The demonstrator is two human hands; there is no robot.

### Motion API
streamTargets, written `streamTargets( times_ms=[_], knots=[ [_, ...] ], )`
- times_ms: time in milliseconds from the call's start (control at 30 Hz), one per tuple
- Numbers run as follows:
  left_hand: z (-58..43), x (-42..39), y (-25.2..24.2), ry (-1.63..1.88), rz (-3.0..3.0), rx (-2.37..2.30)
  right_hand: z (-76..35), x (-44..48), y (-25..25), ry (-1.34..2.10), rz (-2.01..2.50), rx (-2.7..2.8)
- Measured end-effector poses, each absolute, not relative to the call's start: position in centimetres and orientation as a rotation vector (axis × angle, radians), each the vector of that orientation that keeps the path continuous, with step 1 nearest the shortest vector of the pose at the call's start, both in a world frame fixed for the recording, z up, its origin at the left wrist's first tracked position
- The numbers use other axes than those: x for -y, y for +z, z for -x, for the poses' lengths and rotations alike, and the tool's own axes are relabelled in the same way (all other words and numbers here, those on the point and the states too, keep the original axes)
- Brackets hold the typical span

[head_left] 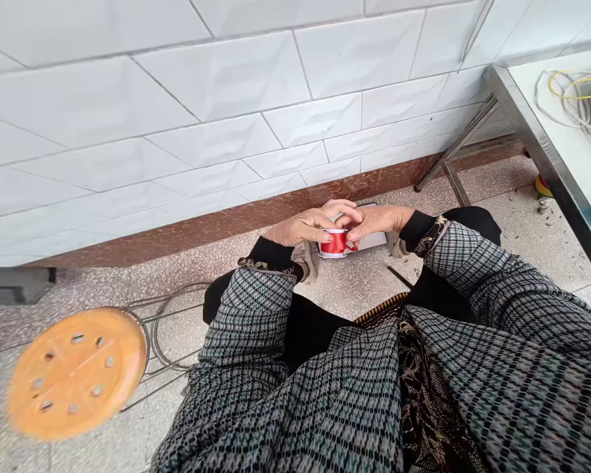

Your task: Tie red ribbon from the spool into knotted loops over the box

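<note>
Between my two hands is a small spool with white rims and shiny red material wound on it, which looks like tape. My left hand grips it from the left, thumb across its front. From the other side my right hand closes in, its thumb and fingertips at the spool's right edge. A short red loose end sticks out there, just below the right thumb. Fingers of both hands overlap behind the spool, so part of their hold is hidden. Under the hands lies a flat whitish panel with a dark edge.
An orange round stool with wire legs lies tipped at the left. White tiled wall rises close in front. At right stands a metal-framed table bearing coiled wires. A thin dark rod is near my knees.
</note>
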State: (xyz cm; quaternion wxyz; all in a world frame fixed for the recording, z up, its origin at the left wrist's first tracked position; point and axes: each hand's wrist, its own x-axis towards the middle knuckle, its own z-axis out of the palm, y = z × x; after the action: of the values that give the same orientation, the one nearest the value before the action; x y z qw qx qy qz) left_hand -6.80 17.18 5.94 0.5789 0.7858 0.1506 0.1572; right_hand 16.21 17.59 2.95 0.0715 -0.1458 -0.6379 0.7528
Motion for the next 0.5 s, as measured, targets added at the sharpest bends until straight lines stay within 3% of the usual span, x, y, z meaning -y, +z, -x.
streamTargets(
  times_ms=[233, 500],
  knots=[
    [6.6, -17.2, 6.1, 0.367, -1.868, -0.276, -15.5, -16.9, 2.1, 2.206, 0.472, 1.888],
    [7.0, -16.7, 4.7, 0.748, -1.855, -0.582, -15.5, -17.4, 3.1, 2.016, 0.657, 1.724]
  ],
)
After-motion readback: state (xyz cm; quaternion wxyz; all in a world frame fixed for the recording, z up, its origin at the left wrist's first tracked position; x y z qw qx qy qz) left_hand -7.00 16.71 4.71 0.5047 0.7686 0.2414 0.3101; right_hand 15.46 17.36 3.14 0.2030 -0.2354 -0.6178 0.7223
